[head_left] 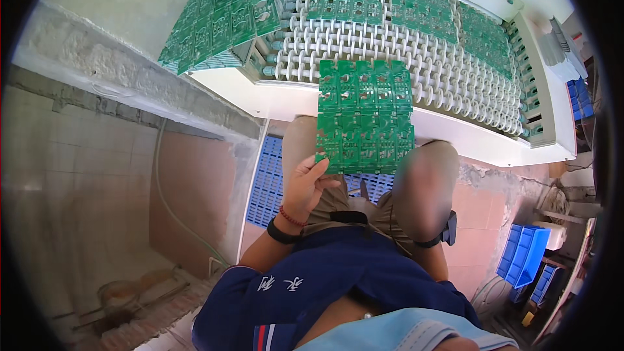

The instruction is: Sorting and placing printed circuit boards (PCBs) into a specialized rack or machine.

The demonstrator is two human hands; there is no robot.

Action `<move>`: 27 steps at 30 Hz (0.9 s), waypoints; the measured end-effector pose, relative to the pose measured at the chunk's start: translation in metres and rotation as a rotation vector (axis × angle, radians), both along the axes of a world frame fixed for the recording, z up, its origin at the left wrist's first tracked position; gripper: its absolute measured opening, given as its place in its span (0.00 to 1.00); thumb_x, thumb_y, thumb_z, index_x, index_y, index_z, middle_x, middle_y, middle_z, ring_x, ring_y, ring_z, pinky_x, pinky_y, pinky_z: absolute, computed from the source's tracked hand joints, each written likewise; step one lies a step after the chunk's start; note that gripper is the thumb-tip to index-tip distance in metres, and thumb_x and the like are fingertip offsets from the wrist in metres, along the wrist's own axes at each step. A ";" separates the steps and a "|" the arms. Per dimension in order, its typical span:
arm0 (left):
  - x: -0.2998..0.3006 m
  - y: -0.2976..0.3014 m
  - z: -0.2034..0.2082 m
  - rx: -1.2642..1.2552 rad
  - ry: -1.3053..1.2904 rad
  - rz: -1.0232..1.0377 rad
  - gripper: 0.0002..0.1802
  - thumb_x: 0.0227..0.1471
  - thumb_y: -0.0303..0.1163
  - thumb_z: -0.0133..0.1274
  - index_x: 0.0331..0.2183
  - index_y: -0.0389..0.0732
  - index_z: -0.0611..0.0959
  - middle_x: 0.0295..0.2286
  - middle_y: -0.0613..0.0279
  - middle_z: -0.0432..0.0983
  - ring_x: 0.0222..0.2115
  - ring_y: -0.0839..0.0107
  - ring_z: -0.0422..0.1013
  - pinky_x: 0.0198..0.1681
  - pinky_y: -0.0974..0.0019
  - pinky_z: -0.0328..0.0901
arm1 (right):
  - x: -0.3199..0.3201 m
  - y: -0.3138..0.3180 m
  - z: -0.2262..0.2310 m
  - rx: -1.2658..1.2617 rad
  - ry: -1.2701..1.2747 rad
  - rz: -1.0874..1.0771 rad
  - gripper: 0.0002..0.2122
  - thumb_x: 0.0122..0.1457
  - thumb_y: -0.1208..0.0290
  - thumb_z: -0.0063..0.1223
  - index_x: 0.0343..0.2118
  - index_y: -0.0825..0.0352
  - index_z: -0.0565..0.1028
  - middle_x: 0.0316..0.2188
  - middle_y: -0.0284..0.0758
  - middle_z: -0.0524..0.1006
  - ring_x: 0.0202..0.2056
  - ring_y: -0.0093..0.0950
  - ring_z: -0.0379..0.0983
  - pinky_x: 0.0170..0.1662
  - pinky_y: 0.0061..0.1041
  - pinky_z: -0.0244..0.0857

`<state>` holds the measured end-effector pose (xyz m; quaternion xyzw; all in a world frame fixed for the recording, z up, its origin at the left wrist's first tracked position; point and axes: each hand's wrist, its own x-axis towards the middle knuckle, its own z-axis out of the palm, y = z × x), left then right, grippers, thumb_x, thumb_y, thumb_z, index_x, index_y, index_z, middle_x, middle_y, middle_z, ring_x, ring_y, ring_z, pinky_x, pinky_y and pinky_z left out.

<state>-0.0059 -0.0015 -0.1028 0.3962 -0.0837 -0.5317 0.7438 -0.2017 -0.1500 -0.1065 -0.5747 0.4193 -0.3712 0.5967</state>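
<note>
A green circuit board panel [365, 114], made of several repeated small units, is held up in front of me, its far end over the near edge of a roller conveyor. My left hand [309, 185] is closed on its lower left corner, with the thumb on top. Close to the panel's lower right corner is my right hand [426, 188]. That hand is blurred, so its fingers and whether they touch the panel cannot be made out.
The conveyor's white wheels [448, 88] carry three more green panels [422, 10] along the far side. A stack of similar panels [224, 19] stands at the conveyor's left end. Blue bins [522, 255] sit at the lower right. A concrete ledge [123, 71] runs along the left.
</note>
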 end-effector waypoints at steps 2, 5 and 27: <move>-0.001 -0.002 0.000 0.007 0.023 0.019 0.12 0.54 0.26 0.43 0.41 0.34 0.73 0.35 0.58 0.74 0.33 0.72 0.73 0.30 0.70 0.73 | -0.002 -0.004 0.004 0.023 0.021 0.022 0.07 0.56 0.73 0.49 0.30 0.72 0.74 0.16 0.27 0.70 0.16 0.12 0.63 0.18 0.12 0.56; -0.002 -0.002 -0.004 0.001 0.012 0.075 0.12 0.54 0.26 0.44 0.41 0.34 0.73 0.34 0.59 0.75 0.32 0.72 0.74 0.28 0.70 0.73 | -0.006 -0.009 0.007 0.082 -0.014 0.035 0.08 0.56 0.72 0.49 0.28 0.72 0.74 0.15 0.27 0.70 0.15 0.12 0.62 0.17 0.11 0.55; 0.080 -0.019 0.023 0.033 -0.207 0.305 0.09 0.53 0.27 0.44 0.35 0.33 0.75 0.29 0.54 0.76 0.24 0.70 0.75 0.19 0.74 0.69 | -0.034 -0.059 0.011 0.093 -0.291 -0.212 0.09 0.57 0.70 0.47 0.29 0.71 0.75 0.15 0.28 0.71 0.14 0.12 0.61 0.15 0.09 0.53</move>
